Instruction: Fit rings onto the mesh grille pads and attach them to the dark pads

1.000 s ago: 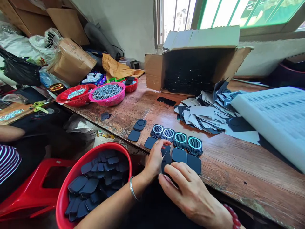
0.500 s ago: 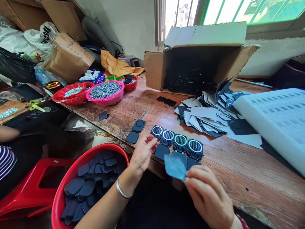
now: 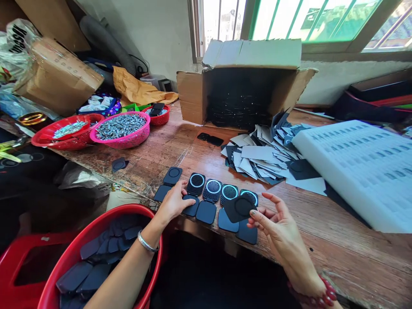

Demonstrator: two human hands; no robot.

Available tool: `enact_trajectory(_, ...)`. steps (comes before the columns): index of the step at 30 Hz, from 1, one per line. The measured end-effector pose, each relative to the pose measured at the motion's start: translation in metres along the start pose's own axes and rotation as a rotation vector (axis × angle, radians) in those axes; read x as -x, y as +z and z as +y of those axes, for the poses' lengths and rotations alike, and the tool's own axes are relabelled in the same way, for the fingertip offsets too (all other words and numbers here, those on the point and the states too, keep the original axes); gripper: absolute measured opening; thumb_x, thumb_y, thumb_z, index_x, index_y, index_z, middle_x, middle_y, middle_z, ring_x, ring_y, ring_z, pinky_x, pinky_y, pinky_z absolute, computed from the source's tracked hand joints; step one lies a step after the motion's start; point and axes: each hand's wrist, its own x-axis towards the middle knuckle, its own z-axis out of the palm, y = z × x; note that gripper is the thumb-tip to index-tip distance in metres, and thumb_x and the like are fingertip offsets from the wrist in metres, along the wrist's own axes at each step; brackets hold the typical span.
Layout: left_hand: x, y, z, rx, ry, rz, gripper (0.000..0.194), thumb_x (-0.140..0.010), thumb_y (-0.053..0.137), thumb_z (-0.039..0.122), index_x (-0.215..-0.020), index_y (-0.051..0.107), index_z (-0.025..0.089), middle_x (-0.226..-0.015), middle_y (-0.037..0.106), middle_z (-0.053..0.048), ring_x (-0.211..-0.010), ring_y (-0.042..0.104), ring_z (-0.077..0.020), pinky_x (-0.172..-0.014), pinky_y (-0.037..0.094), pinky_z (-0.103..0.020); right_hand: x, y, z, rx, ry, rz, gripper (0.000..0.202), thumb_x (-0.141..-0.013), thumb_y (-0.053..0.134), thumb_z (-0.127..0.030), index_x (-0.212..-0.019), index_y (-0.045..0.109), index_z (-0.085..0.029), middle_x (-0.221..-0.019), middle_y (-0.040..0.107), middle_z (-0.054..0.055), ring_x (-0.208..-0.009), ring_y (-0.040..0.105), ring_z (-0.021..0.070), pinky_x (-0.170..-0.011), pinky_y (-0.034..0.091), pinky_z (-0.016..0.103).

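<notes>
Blk card (image 3: 240, 209) in R hand (image 3: 277, 224), rightmost ring (image 3: 252, 195) part-hidden, tub (image 3: 128, 206) cropped

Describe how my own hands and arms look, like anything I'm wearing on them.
Both hands are ungloved, and no sleeve shows on either arm. Behind your left hand, the wrist wears a silver-coloured bangle. Behind your right hand, the wrist wears a bracelet of round, dark red beads.
</notes>
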Motion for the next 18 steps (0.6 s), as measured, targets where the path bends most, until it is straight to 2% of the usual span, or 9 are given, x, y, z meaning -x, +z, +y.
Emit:
enact_trajectory(2,-0.003,-0.002,-0.003,0.007,-0.003,-0.028,0.054,-0.052,0.079,0.027,-0.104,0.066,0.018,-0.071,0.057,0.005,-0.067,0.055,-0.0179,-0.068,0.043,-0.03,0.0,0.0,-0.003,0.007,0.056,0.004,0.058,-0.054,0.094,-0.035,-0.101,0.064,-0.019,-0.068,0.064,-0.004,-0.057,0.066,0.0155,-0.057,0.059,0.031)
enact_trajectory(5,-0.005,-0.005,-0.005,0.048,-0.005,-0.048,0.033,-0.055,0.076,0.031,-0.085,0.069,0.018,-0.068,0.058,0.004,-0.066,0.055,-0.0169,-0.064,0.042,-0.029,0.001,0.003,-0.006,-0.013,0.115,0.021,0.044,-0.052,0.094,-0.039,-0.075,0.065,-0.015,-0.067,0.062,-0.002,-0.057,0.064,0.014,-0.056,0.057,0.029)
enact_trajectory(7,-0.005,-0.006,-0.004,0.098,-0.011,-0.046,0.028,-0.058,0.074,0.035,-0.079,0.067,0.018,-0.068,0.061,0.003,-0.066,0.056,-0.0168,-0.064,0.042,-0.028,0.001,0.005,-0.007,-0.049,0.138,0.013,0.042,-0.052,0.094,-0.04,-0.07,0.064,-0.015,-0.066,0.06,-0.003,-0.057,0.063,0.013,-0.053,0.055,0.027)
enact_trajectory(11,-0.003,-0.015,0.001,0.252,-0.054,-0.025,0.036,-0.059,0.073,0.043,-0.083,0.062,0.018,-0.076,0.067,0.0,-0.07,0.062,-0.0173,-0.067,0.048,-0.028,0.002,0.004,-0.007,-0.111,0.204,-0.012,0.04,-0.056,0.092,-0.04,-0.071,0.063,-0.018,-0.061,0.058,-0.003,-0.054,0.059,0.0121,-0.048,0.049,0.023)
enact_trajectory(14,0.005,-0.024,0.01,0.365,-0.11,-0.046,0.048,-0.061,0.074,0.05,-0.094,0.06,0.018,-0.077,0.069,-0.001,-0.067,0.064,-0.0171,-0.063,0.051,-0.028,0.003,0.002,-0.009,-0.11,0.233,-0.034,0.036,-0.059,0.091,-0.04,-0.07,0.064,-0.018,-0.058,0.058,-0.002,-0.051,0.052,0.0101,-0.043,0.041,0.019)
enact_trajectory(16,0.014,-0.026,0.019,0.45,-0.162,-0.116,0.052,-0.062,0.076,0.049,-0.099,0.061,0.017,-0.08,0.071,-0.003,-0.066,0.066,-0.0172,-0.061,0.053,-0.029,0.003,0.001,-0.01,-0.09,0.199,-0.003,0.035,-0.057,0.091,-0.039,-0.068,0.066,-0.018,-0.064,0.059,-0.002,-0.055,0.051,0.01,-0.047,0.043,0.02)
enact_trajectory(18,0.025,-0.021,0.03,0.592,-0.236,-0.252,0.05,-0.061,0.08,0.042,-0.101,0.062,0.017,-0.087,0.073,-0.006,-0.07,0.07,-0.0193,-0.064,0.055,-0.031,0.003,0.001,-0.011,-0.046,0.155,0.016,0.033,-0.055,0.091,-0.039,-0.066,0.068,-0.018,-0.073,0.062,0.001,-0.065,0.055,0.0125,-0.056,0.048,0.023)
